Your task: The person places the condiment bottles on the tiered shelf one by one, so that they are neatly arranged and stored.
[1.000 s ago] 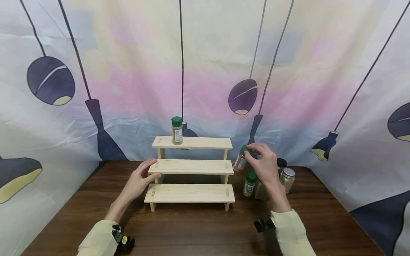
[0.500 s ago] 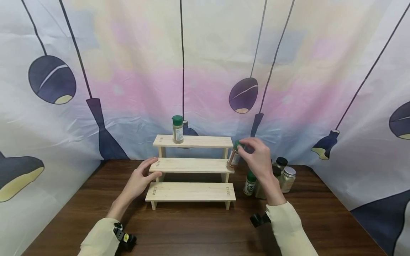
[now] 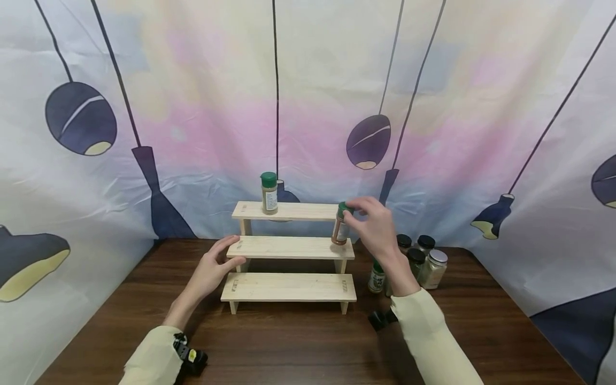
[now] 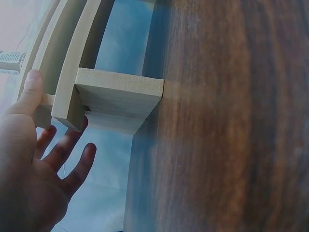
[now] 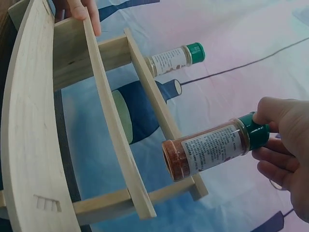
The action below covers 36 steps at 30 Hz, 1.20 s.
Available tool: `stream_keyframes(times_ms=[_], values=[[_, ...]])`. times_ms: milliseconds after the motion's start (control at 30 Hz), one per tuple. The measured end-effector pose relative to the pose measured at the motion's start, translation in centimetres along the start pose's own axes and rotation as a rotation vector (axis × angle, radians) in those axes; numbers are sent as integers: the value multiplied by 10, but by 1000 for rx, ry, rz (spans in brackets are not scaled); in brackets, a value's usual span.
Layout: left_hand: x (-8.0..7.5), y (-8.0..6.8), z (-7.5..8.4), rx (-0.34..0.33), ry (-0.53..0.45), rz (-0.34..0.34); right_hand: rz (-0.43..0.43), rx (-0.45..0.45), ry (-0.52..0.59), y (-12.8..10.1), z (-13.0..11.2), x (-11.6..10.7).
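Note:
A three-step wooden rack (image 3: 289,247) stands on the table. My left hand (image 3: 212,270) holds the left end of its middle step, thumb and fingers about the board; in the left wrist view some fingers (image 4: 79,169) hang free below. My right hand (image 3: 377,227) pinches the green cap of a spice jar (image 3: 340,230) with reddish-brown contents. The jar leans slightly over the right end of the middle step; in the right wrist view its base appears apart from the board. Another green-capped spice jar (image 3: 269,193) stands upright on the top step, left of centre.
Right of the rack, several jars with black lids (image 3: 416,256) stand close together, with a silver-lidded jar (image 3: 434,269) among them. A green-capped jar (image 3: 377,277) is partly hidden behind my right forearm. A printed cloth (image 3: 216,133) hangs behind the brown table (image 3: 289,347).
My right hand has carried the reddish-brown spice jar left, from beside the rack to over the right end of the middle step, and the jar is more upright. My left hand stays in place.

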<state>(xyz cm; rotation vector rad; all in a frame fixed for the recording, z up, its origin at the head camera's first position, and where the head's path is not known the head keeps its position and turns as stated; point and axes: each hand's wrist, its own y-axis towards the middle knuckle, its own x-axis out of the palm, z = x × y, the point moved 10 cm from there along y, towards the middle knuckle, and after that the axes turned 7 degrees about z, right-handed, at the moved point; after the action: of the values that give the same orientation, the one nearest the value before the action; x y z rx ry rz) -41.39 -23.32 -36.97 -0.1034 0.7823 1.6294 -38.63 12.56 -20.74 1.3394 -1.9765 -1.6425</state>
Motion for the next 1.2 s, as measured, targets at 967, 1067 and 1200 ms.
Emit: stream_keyframes(times_ms=[967, 1067, 1200], values=[[0, -1, 11, 11, -11, -8, -69, -39, 62, 52, -44, 52], [0, 1, 1, 16, -9, -3, -75, -41, 68, 57, -50, 59], [-1, -2, 11, 18, -22, -9, -90, -44, 69, 63, -56, 67]])
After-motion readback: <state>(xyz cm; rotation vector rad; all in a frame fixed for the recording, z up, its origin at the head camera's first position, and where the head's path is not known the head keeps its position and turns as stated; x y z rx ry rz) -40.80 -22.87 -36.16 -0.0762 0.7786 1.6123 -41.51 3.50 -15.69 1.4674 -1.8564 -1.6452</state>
